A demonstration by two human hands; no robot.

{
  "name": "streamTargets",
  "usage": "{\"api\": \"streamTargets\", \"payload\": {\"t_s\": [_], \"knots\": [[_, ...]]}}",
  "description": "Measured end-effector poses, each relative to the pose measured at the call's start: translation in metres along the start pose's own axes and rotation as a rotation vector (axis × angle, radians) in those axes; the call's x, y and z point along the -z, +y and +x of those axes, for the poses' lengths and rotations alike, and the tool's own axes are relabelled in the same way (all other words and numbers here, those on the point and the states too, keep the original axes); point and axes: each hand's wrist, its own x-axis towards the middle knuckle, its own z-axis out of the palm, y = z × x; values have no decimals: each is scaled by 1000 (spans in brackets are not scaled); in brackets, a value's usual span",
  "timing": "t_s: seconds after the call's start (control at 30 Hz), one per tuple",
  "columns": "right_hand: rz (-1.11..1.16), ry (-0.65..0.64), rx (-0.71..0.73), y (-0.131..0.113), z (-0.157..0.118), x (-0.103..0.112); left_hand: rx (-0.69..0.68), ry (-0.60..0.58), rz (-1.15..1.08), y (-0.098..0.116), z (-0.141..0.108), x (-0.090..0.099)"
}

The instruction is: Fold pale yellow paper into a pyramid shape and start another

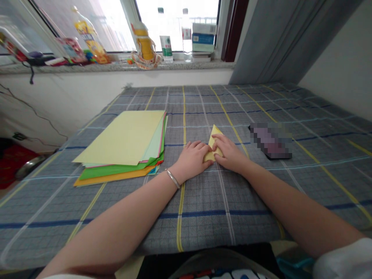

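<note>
A small piece of yellow folded paper lies on the checked cloth, its pointed tip facing away from me. My left hand, with a silver bangle at the wrist, grips its left edge between thumb and fingers. On the right side, my right hand pinches the same paper, fingertips near its middle. Both hands partly cover the paper, so its full shape is hidden. Left of my hands sits a stack of coloured paper, pale yellow on top with green and orange sheets beneath.
A phone, its screen blurred out, lies to the right on the checked cloth. Along the windowsill stand bottles, a yellow flask, a white-and-green tube and boxes. A grey curtain hangs at the back right.
</note>
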Motion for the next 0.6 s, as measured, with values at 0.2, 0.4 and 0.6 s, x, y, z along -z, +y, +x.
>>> {"api": "streamTargets", "payload": {"t_s": [0.2,0.4,0.6], "knots": [[3,-49,-23,-3,-4,2,4,-23,-54,-7,2,1],[-67,-116,-95,-5,-4,-3,-13,-34,-105,-12,4,1],[-119,-222,-247,-9,2,-4,-3,-62,-121,-16,3,-2]]}}
